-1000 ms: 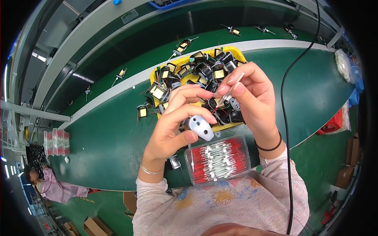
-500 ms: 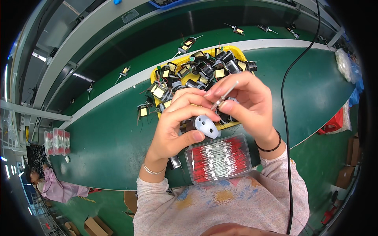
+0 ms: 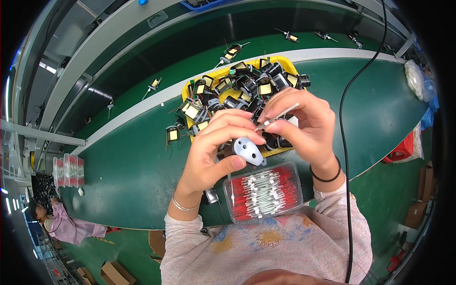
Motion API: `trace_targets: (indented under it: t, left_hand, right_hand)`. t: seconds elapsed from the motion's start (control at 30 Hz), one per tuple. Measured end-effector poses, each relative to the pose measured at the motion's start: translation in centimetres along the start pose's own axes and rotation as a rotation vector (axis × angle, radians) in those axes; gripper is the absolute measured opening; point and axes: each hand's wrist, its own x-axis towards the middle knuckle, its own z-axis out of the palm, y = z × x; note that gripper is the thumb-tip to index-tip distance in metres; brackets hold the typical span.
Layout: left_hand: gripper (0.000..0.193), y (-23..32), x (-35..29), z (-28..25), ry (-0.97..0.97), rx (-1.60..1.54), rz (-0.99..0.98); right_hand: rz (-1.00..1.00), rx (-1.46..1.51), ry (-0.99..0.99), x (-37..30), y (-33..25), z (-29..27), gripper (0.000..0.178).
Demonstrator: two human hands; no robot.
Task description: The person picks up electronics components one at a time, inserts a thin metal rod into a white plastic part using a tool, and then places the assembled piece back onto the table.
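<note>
White lead has tilted flatter, pinched in the right hand; left hand grips a grey-capped part.

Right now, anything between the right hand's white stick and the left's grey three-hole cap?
In this view, the left hand does: its index finger lies between the white stick and the grey cap.

This looks like a factory assembly workshop: a green conveyor belt carries spaced-out wired units behind a long green desk, a yellow tray is heaped with more, another worker is farther along, and cardboard boxes stand on the green floor.
</note>
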Motion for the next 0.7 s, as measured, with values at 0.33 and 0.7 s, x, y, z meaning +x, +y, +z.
trace_targets:
  t: [0.33,0.7]
  left_hand:
    - [0.032,0.1,-0.7,1.1,0.133,0.023,0.061]
    - [0.039,-0.2,-0.6,1.3,0.225,0.191,0.299]
  right_hand:
    - [-0.299,0.035,0.316,-1.0,-1.6,-0.5,0.025]
    - [-0.278,-0.355,-0.019,-1.2,-4.8,0.1,0.031]
